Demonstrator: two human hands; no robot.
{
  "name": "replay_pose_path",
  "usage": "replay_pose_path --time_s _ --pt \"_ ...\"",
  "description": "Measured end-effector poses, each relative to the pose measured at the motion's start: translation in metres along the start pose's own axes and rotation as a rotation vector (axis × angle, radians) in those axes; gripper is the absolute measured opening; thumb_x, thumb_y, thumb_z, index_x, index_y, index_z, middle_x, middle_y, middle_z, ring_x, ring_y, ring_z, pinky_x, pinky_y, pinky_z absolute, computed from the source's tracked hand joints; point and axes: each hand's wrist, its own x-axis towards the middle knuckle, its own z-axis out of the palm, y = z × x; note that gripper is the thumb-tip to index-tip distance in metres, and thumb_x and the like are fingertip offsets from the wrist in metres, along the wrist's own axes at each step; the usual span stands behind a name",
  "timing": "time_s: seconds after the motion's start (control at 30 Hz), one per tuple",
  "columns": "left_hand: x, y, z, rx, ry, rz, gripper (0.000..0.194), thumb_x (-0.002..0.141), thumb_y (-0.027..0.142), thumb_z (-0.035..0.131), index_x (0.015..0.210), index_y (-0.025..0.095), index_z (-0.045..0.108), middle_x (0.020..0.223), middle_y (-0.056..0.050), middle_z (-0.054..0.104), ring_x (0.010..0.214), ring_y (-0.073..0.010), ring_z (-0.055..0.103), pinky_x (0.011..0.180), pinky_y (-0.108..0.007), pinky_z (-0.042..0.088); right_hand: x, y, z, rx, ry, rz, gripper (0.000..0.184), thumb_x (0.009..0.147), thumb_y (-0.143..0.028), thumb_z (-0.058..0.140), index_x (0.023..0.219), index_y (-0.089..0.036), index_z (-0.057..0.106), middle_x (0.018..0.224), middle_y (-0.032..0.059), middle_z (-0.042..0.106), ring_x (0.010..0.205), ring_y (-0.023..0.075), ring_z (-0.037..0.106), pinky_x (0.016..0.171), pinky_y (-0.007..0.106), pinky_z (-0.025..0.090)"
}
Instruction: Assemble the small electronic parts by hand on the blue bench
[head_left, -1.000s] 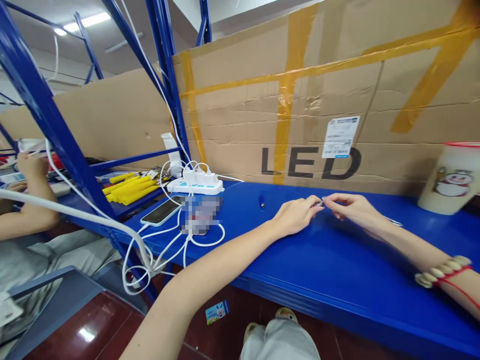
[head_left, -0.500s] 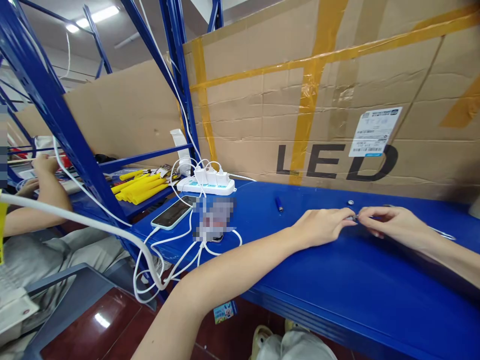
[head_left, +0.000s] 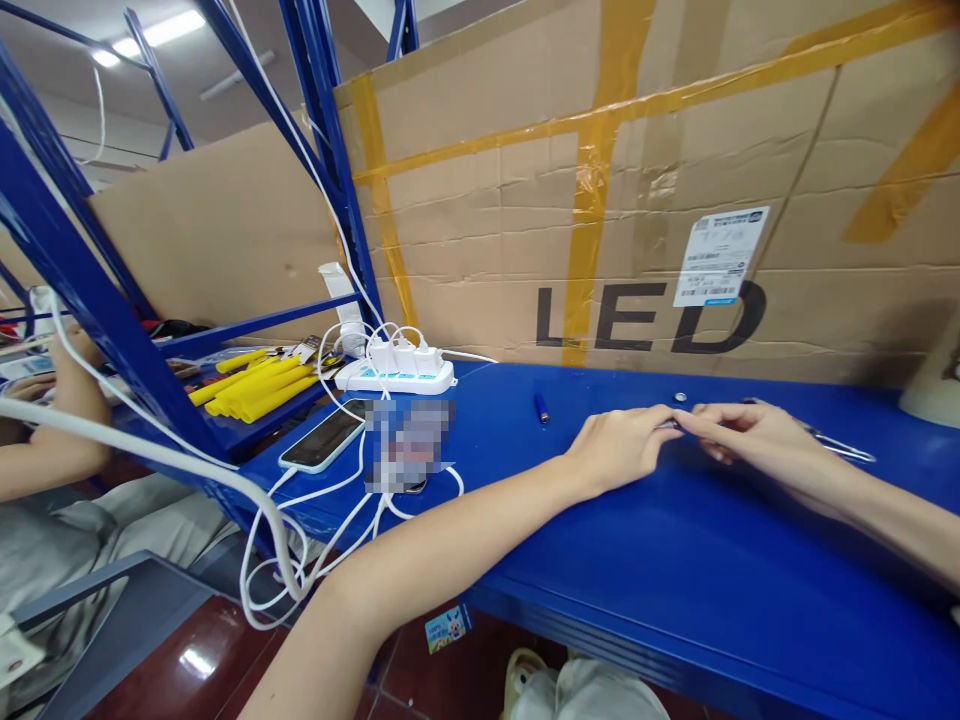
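My left hand (head_left: 616,447) and my right hand (head_left: 742,436) rest on the blue shelf top (head_left: 675,560), fingertips meeting. Between them they pinch a tiny metal part (head_left: 670,425), too small to name. Both hands have fingers curled together. A small round metal piece (head_left: 679,397) lies just behind the fingertips. A short blue cylinder (head_left: 541,406) lies to the left of my left hand. Thin metal tweezers (head_left: 836,444) lie behind my right wrist.
A taped cardboard wall marked LED (head_left: 645,230) backs the shelf. At the left are a white power strip (head_left: 395,373) with chargers, a phone (head_left: 324,437), tangled white cables and yellow tubes (head_left: 251,385). Another person's arm (head_left: 45,450) is at far left. A cup (head_left: 936,385) stands far right.
The view swung right and back somewhat; the cup left the picture, then its edge returned. My hands stayed together, pinching the small part at the same spot on the shelf.
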Motion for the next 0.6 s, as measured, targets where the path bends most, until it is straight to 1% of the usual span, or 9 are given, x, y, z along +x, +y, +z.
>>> replay_pose_path --time_s 0.07,0.13,0.23,0.33,0.4,0.47,0.53,0.6 --pt "0.001 0.000 0.000 -0.002 0.010 0.008 0.022 0.087 0.028 0.036 0.100 0.024 0.055 0.098 0.000 0.064 0.088 -0.0161 0.060 0.073 -0.026 0.047 0.000 -0.001 0.001 0.026 -0.027 0.021 0.048 0.057 -0.059 0.063 0.048 -0.015 0.046 0.047 -0.0024 0.042 0.047 0.0070 0.035 0.046 0.022 0.027" --pt "0.001 -0.001 0.001 -0.012 0.036 0.006 0.022 0.087 0.027 0.037 0.099 0.023 0.055 0.099 -0.001 0.064 0.089 -0.0160 0.060 0.074 -0.025 0.047 0.001 0.000 0.001 0.044 -0.035 0.012 0.050 0.057 -0.061 0.062 0.049 -0.015 0.045 0.046 -0.0025 0.042 0.046 0.0071 0.036 0.045 0.022 0.027" --pt "0.002 -0.001 0.001 -0.047 0.046 0.008 0.024 0.086 0.025 0.037 0.103 0.024 0.054 0.101 0.000 0.064 0.091 -0.0155 0.059 0.077 -0.025 0.046 0.002 0.000 0.000 0.052 -0.038 -0.007 0.052 0.056 -0.065 0.059 0.050 -0.015 0.046 0.047 -0.0026 0.043 0.045 0.0069 0.037 0.045 0.021 0.028" --pt "0.003 -0.001 0.000 -0.090 0.041 0.005 0.027 0.086 0.025 0.036 0.108 0.027 0.052 0.103 0.002 0.063 0.092 -0.0145 0.059 0.078 -0.024 0.045 0.002 0.000 0.001 0.075 -0.038 -0.012 0.050 0.056 -0.064 0.060 0.053 -0.015 0.049 0.046 -0.0031 0.043 0.044 0.0064 0.037 0.044 0.021 0.029" --pt "0.004 -0.001 -0.001 -0.118 0.062 -0.003 0.028 0.086 0.023 0.037 0.109 0.028 0.051 0.106 0.003 0.062 0.094 -0.0137 0.058 0.079 -0.024 0.045 0.000 -0.001 0.005 0.064 -0.067 -0.019 0.047 0.057 -0.061 0.061 0.054 -0.015 0.052 0.045 -0.0032 0.044 0.044 0.0063 0.037 0.044 0.020 0.029" --pt "0.005 -0.002 -0.002 -0.144 0.070 0.007 0.027 0.084 0.022 0.037 0.105 0.027 0.054 0.104 0.003 0.063 0.092 -0.0130 0.058 0.079 -0.023 0.044 -0.002 -0.003 0.010 -0.012 -0.178 -0.040 0.044 0.056 -0.058 0.064 0.055 -0.014 0.056 0.043 -0.0026 0.045 0.043 0.0069 0.038 0.044 0.021 0.030" --pt "0.007 -0.003 -0.002 -0.171 0.082 0.014 0.025 0.084 0.021 0.036 0.099 0.025 0.057 0.099 0.002 0.063 0.089 -0.0124 0.058 0.078 -0.022 0.044 -0.003 -0.004 0.015 -0.025 -0.174 -0.067 0.043 0.058 -0.057 0.063 0.060 -0.015 0.059 0.041 -0.0036 0.045 0.041 0.0065 0.036 0.044 0.021 0.029" --pt "0.009 -0.005 0.000 -0.195 0.107 -0.016 0.025 0.083 0.022 0.036 0.096 0.024 0.057 0.095 0.002 0.064 0.086 -0.0123 0.058 0.077 -0.022 0.044 -0.003 -0.004 0.017 -0.022 -0.139 -0.076 0.042 0.060 -0.057 0.061 0.064 -0.014 0.061 0.041 -0.0041 0.044 0.041 0.0063 0.036 0.044 0.020 0.030"
